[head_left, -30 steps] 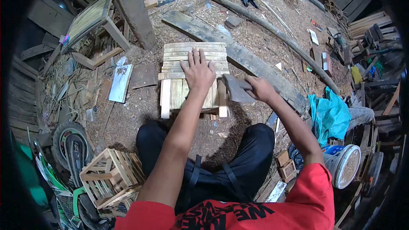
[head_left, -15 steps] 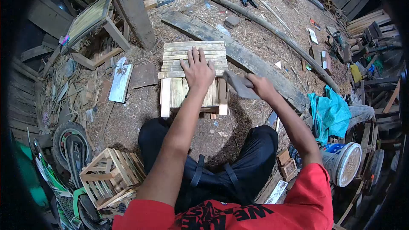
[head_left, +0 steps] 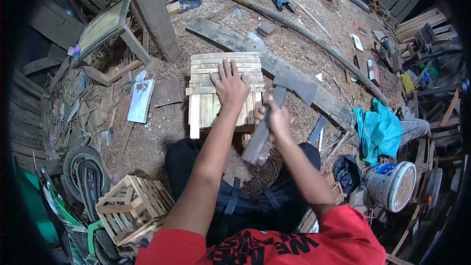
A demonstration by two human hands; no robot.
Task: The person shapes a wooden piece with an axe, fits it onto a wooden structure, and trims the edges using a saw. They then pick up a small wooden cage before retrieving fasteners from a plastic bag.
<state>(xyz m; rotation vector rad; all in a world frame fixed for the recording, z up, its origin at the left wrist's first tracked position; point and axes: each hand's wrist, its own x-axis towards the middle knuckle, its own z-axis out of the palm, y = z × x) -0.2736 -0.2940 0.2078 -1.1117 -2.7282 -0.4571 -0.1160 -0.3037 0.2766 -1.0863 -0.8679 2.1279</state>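
In the head view, my left hand (head_left: 231,87) lies flat with fingers spread on the slats of a small wooden chair (head_left: 203,76). The pale slats run crosswise at the far part and lengthwise nearer me, with a light leg at each side. To the right of it, my right hand (head_left: 275,120) grips the wooden handle of a hatchet (head_left: 299,87). Its broad dark blade is up and to the right, and the handle's butt points down toward my knees. The hatchet is in the air, apart from the chair as far as I can tell.
A long dark plank (head_left: 304,86) and a pole (head_left: 314,39) cross the shaving-strewn ground ahead. A slatted wooden piece (head_left: 130,206) lies at lower left, near a wheel (head_left: 86,172). To the right are a teal sheet (head_left: 378,130) and a white bucket (head_left: 392,186). A post (head_left: 152,14) stands ahead-left.
My right hand has moved down and left toward me, and the hatchet has turned so its blade is up and right. My left hand has stayed on the slats.
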